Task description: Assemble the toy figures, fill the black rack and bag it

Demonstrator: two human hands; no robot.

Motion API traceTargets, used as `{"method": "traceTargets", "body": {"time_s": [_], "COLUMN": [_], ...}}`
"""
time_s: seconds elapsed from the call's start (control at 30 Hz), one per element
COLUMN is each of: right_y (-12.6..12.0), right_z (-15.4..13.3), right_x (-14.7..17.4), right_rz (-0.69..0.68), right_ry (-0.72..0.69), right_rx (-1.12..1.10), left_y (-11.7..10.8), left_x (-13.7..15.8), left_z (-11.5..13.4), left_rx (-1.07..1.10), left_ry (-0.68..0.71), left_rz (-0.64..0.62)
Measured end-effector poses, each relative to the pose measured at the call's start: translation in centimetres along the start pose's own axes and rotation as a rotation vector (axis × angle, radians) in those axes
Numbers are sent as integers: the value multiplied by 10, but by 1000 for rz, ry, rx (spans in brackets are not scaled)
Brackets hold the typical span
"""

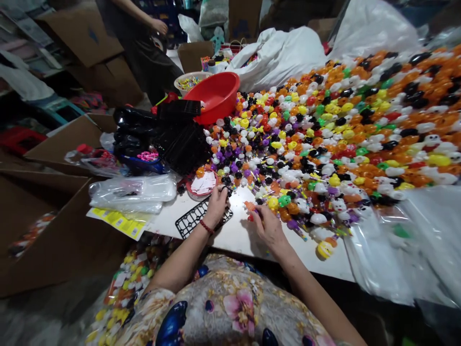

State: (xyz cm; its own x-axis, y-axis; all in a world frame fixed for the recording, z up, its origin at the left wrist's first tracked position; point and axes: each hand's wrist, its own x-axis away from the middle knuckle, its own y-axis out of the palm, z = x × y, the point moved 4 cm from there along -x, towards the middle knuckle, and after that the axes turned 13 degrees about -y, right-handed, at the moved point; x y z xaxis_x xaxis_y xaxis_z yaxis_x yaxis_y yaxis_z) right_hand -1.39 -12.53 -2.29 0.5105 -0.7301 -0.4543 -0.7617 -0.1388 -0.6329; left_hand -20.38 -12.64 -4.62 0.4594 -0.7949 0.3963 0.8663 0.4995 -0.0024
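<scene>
My left hand (pixel 216 206), with a dark red bead bracelet at the wrist, is closed at the fingertips around a small black toy figure (pixel 227 191). It hovers over a black plastic grid tray (pixel 188 221) that lies slanted on the white tabletop (pixel 237 238) and is partly hidden by the hand. My right hand (pixel 268 228) pinches a small orange toy figure (pixel 249 206), with a bit of red below it. Just past both hands spreads a big heap of small plastic figures (pixel 288 144) in orange, white, black, yellow, green and purple.
A red-rimmed basket (pixel 196 196) holds white paper slips. Behind stand a stack of black trays (pixel 187 149) and a red basin (pixel 223 101). Clear plastic bags (pixel 133 192) lie left, more bags (pixel 389 250) right. Open cardboard boxes (pixel 65 221) stand left. Another person (pixel 140 53) stands beyond.
</scene>
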Motion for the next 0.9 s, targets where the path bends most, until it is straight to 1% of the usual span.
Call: {"method": "traceTargets", "body": {"time_s": [0.07,0.1,0.17,0.23,0.33,0.53,0.67,0.73,0.9], "right_y": [2,2,2,1,-1,-3,-6,-8,-5], "right_z": [-4,-6,-10,-14,-17,-21,-24,-25,-28], "right_x": [2,3,3,3,6,14,15,14,15], "right_rz": [8,9,18,40,37,12,59,73,55], "right_ry": [-19,-34,-75,-122,-174,-215,-209,-212,-248], "right_rx": [-19,-23,-16,7,63,282,402,431,436], "left_y": [5,8,12,14,16,19,18,19,20], "left_x": [14,21,34,44,51,55,56,56,58], "left_z": [-3,-3,-1,-2,-5,-7,-10,-12,-18], "left_rx": [275,366,452,460,437,391,406,423,447], "left_ry": [-174,-221,-249,-247,-247,-253,-256,-264,-288], "left_rz": [-165,-238,-321,-353,-373,-351,-325,-329,-350]}}
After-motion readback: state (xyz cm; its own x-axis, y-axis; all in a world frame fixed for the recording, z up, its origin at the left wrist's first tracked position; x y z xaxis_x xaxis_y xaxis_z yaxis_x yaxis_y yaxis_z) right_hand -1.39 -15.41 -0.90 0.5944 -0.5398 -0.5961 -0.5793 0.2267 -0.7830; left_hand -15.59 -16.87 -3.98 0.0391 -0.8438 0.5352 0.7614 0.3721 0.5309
